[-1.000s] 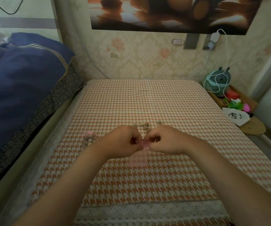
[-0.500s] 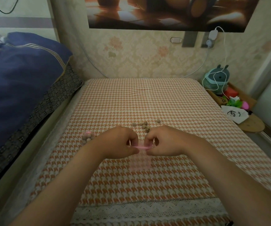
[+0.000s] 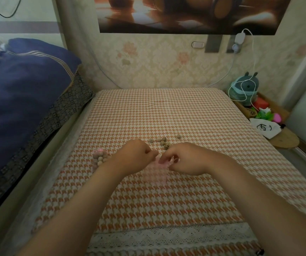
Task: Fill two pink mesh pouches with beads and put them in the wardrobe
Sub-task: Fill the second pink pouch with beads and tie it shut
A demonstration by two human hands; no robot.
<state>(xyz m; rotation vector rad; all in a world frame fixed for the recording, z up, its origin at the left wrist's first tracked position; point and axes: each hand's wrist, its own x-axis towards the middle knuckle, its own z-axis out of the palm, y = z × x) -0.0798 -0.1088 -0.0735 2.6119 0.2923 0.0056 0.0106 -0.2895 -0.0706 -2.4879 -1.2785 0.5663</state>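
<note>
A sheer pink mesh pouch [image 3: 156,172] lies flat on the orange-and-white houndstooth cloth [image 3: 167,196], its mouth pinched between my left hand [image 3: 133,156] and my right hand [image 3: 183,157]. I see no beads inside it. Several loose tan beads [image 3: 162,142] lie just beyond my fingers. To the left of my left wrist rests a second pink mesh pouch [image 3: 100,157] filled with beads, its top gathered.
A dark blue quilt [image 3: 19,100] is piled on the bed at the left. At the right a low wooden stand [image 3: 283,139] holds a teal toy [image 3: 244,87], a white cable, a white pouch and small colourful items. The wall is close behind. A lace edge runs along the near side.
My hands first drew apart, stretching the pouch's mouth, and have now lowered it onto the cloth with the fingers close together at its top.
</note>
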